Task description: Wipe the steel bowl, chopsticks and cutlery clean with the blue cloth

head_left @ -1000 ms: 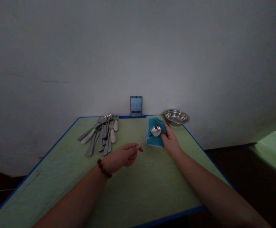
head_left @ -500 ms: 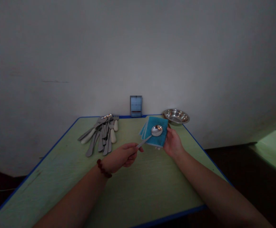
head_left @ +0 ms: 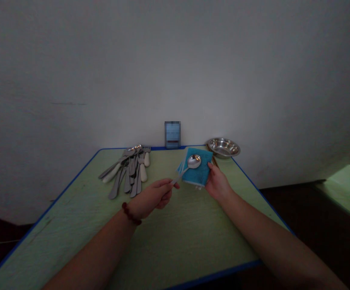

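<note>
My left hand (head_left: pixel 158 196) is closed round the handle of a metal spoon (head_left: pixel 194 161). The spoon's bowl lies in front of a folded blue cloth (head_left: pixel 197 175); whether the two touch I cannot tell. At its right edge the cloth is pinched by my right hand (head_left: pixel 217 181), thumb on the near face and fingers mostly hidden behind. To the left of my hands, a pile of knives, forks and spoons (head_left: pixel 131 171) rests on the table, some with white handles.
A shiny metal bowl (head_left: pixel 224 148) sits at the table's far right corner, with brown sticks (head_left: pixel 215 162) beside it, partly hidden by the cloth. A small screen device (head_left: pixel 173 135) leans against the wall at the back. The green table (head_left: pixel 175 241) has a blue edge.
The spoon has shifted slightly left and up across the cloth, with my left hand moving a little the same way. My right hand and the cloth have edged slightly left.
</note>
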The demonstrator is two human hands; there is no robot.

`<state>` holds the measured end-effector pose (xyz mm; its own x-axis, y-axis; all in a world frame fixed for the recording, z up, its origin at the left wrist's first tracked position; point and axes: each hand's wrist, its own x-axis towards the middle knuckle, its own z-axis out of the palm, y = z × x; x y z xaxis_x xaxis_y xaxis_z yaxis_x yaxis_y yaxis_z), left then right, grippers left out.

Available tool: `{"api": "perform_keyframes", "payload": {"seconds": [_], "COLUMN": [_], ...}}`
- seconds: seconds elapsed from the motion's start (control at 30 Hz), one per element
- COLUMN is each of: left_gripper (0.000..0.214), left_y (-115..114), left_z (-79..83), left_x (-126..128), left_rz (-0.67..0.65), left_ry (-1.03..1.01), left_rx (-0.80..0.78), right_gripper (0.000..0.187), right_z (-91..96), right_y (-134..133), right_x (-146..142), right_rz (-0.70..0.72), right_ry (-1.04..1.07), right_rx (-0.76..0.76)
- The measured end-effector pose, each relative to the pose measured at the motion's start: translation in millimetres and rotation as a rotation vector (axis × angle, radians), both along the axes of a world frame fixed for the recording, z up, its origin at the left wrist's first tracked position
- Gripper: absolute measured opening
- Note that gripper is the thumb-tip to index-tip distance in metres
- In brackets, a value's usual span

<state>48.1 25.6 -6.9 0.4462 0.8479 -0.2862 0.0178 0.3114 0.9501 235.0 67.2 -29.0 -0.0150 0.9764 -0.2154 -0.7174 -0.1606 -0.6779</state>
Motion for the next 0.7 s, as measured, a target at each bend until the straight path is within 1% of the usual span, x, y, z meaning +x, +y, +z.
{"api": "perform_keyframes", "payload": {"seconds": [0.1, 0.23, 0.43, 0.5, 0.6, 0.7], "left_gripper": [0.015, 0.013, 0.012, 0.013, 0.013, 0.013], "left_y": [1.4, 0.9, -1.2, -1.4, -1.7, -2.4], "left_z": [-1.1, -1.4, -3.3, -3.6, -2.8, -1.5], "left_x": [-0.7, -0.5, 2.1, 2.5, 2.5, 2.8], "left_rz": [0.021, 0.025, -0.018, -0.027, -0.013, 0.001], "left_ry": [0.004, 0.008, -0.022, -0.019, -0.014, -0.023], "left_rx": [0.019, 0.029, -0.004, -0.015, -0.021, -0.027], "right_gripper": [0.019, 0.018, 0.020, 0.021, 0.023, 0.025], "right_z": [1.4, 1.5, 2.3, 2.9, 3.7, 3.2], "right_y": [1.2, 1.2, -0.3, -1.0, -2.4, -4.0], "right_x": [0.9, 1.8, -0.4, -1.2, -0.6, 2.2], "right_rz": [-0.040, -0.046, -0.045, -0.015, 0.076, 0.160], "right_ry": [-0.002, -0.029, 0.003, 0.006, 0.007, 0.012], "right_rx": [0.025, 0.092, 0.068, 0.052, 0.050, 0.082]}}
